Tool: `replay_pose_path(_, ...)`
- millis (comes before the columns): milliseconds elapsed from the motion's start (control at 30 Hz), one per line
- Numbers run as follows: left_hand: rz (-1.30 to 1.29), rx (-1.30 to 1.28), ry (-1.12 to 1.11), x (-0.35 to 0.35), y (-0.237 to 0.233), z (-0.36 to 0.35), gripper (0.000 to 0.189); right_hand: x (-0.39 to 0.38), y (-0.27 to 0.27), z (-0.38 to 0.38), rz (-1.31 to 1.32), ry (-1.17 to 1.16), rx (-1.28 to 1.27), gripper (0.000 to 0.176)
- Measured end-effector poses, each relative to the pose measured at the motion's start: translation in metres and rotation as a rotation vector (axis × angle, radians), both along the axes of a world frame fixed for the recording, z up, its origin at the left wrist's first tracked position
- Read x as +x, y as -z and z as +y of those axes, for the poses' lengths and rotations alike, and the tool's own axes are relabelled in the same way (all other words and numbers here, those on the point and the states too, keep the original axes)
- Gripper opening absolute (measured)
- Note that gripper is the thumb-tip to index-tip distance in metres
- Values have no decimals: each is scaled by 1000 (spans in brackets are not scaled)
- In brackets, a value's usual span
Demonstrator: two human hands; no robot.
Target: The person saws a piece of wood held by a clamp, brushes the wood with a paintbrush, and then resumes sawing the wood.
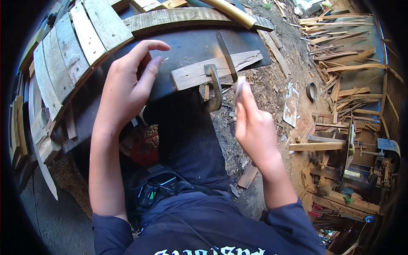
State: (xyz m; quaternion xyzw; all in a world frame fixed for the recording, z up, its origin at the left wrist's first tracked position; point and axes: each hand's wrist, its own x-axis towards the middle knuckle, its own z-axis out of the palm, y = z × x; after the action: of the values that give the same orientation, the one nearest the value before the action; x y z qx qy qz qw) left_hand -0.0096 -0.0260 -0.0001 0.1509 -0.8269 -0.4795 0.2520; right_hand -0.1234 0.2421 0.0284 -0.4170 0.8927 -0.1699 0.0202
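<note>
My right hand (255,123) is wrapped round the handle of a file (226,55), a long dark blade that points away from me. The blade crosses over a pale, slightly curved piece of wood (191,73) lying at the edge of the dark work table (187,44). A metal C-clamp (216,87) grips that wood at the table edge, just left of the file. My left hand (131,78) hovers above the table to the left of the wood, thumb and index finger apart, holding nothing.
Joined wooden slats (70,49) stand on the table at the left. Along its far side lie a curved beam (178,18) and a rounded wooden piece (233,12). Wood offcuts (348,46) are heaped at the right, near a machine (348,157). Shavings cover the ground.
</note>
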Motion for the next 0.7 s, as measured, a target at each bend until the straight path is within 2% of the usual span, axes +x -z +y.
replay_pose_path(100, -27, 23, -13, 3, -3, -3, 21, 25, 0, 37, -118, 33, -112, 57)
replay_pose_path(167, 2, -6, -26, 2, -3, -1, 20, 24, -4, 43, -88, 4, -85, 58)
replay_pose_path(267, -8, -76, -38, -3, 0, 2, 21, -1, -4, 2, -55, -14, -11, 55)
replay_pose_path(300, 21, -56, -41, -3, 3, 2, 20, -8, 3, -6, 33, -32, 7, 53)
replay_pose_path(367, 52, -48, -36, -2, 5, 0, 20, -2, 8, 1, 35, -33, -39, 54)
replay_pose_path(433, -7, 34, -15, 2, 1, -2, 21, 22, 6, 29, -46, 12, -90, 55)
replay_pose_path(567, -20, -40, -16, 0, -4, 2, 20, 19, -7, 26, -141, 45, -67, 56)
replay_pose_path(700, -18, -40, -13, -1, 3, 3, 20, -5, 6, -4, 32, -11, -18, 55)
